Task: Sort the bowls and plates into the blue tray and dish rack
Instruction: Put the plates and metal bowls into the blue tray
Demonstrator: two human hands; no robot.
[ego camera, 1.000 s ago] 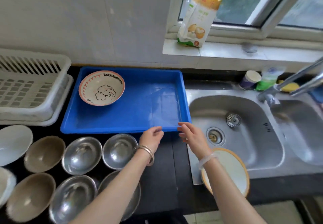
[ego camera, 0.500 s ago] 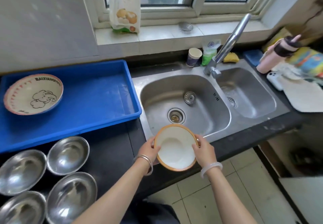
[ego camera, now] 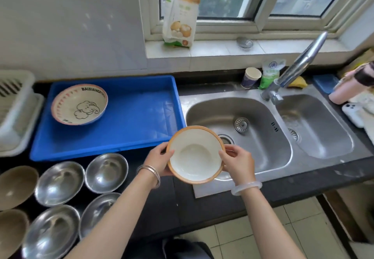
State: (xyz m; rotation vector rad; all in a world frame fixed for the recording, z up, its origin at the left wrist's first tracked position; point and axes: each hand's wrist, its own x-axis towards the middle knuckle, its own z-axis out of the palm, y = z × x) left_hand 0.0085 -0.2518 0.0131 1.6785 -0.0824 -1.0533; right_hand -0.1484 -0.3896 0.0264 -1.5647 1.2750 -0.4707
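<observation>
**A:** What have I got in my hands right now?

**B:** From my feed, both hands are on one white bowl with an orange rim (ego camera: 195, 154). My left hand (ego camera: 159, 160) is closed on its left edge, thumb over the rim, fingers underneath. My right hand (ego camera: 238, 162) is closed on the right edge the same way. The bowl is off the counter, tilted a little toward me, over the near left corner of the sink (ego camera: 238, 133), just right of the blue tray (ego camera: 129, 121).

**A:** And the tray?

**B:** It sits on the dark counter (ego camera: 162, 208), left of the sink. One patterned bowl with a cartoon animal (ego camera: 79, 104) lies in its far left part, open side up; the remainder of the tray floor is bare blue.

**A:** The rack?

**B:** The white dish rack (ego camera: 16, 109) is at the far left, touching or nearly touching the tray's left wall; I cannot tell which. Only part of it shows.

**A:** What is waiting?

**B:** Near left of the tray, four steel bowls (ego camera: 106, 172) sit close together, open side up, with two brown bowls (ego camera: 17, 186) at the left edge.
</observation>
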